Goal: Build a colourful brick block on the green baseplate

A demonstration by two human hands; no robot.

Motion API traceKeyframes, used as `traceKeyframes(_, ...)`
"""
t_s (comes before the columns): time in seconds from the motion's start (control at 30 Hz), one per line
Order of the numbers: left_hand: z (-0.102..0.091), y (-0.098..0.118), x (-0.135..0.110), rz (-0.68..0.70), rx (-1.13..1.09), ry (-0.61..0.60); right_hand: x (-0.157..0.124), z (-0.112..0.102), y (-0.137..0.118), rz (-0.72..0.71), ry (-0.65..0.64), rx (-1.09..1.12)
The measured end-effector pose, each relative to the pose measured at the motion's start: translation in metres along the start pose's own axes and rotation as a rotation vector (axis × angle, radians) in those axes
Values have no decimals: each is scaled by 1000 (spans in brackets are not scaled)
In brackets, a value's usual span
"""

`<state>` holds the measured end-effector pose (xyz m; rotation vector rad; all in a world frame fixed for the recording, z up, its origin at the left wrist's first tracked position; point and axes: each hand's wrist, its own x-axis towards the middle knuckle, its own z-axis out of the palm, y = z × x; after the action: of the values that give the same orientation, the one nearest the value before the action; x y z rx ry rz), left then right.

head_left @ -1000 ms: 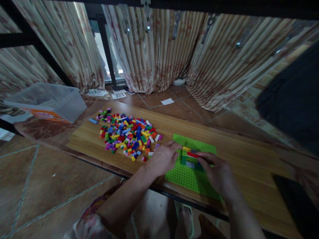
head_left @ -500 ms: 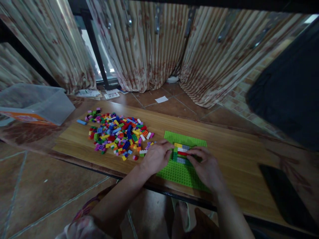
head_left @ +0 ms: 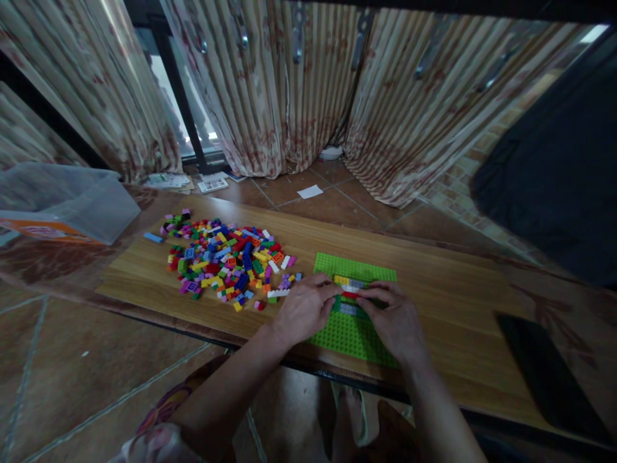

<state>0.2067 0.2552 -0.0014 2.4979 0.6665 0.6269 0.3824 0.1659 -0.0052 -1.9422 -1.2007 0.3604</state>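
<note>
A green studded baseplate (head_left: 354, 337) lies on the wooden board, with a low structure of yellow, white, grey-blue and green toy bricks (head_left: 343, 280) near its middle. Across this structure runs a narrow red brick (head_left: 349, 294). My right hand (head_left: 396, 319) pinches its right end between thumb and fingers. From the other side, my left hand (head_left: 304, 310) has its closed fingertips at the red brick's left end, and they appear to grip it. Fingers hide parts of the structure, so I cannot tell whether the red brick is fully seated.
Left of the baseplate spreads a pile of loose toy bricks (head_left: 226, 257) on the wooden board (head_left: 448, 308). A clear plastic bin (head_left: 96, 206) with an orange label stands at the far left. A flat black object (head_left: 544, 373) lies at the right. Curtains (head_left: 308, 96) hang behind.
My left fingertips have moved right, from the structure's left edge onto the red brick's left end. My right hand keeps its pinch there. The whole view has shifted slightly.
</note>
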Motion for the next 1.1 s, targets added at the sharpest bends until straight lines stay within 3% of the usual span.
traceKeyframes(0.27,5,7,-1,24,152,-16,1,2,3,32,34,13)
traceKeyframes(0.57,11,5,-1,-17,90,54,1,3,7,15,18,26)
traceKeyframes(0.7,13,4,1,-62,34,83,-1,1,3,-31,10,-74)
traceKeyframes(0.87,11,5,2,-84,27,68,-3,-3,-5,-190,-2,-280)
traceKeyframes(1.1,9,5,1,-90,19,71,-3,-5,-7,-173,-68,-175)
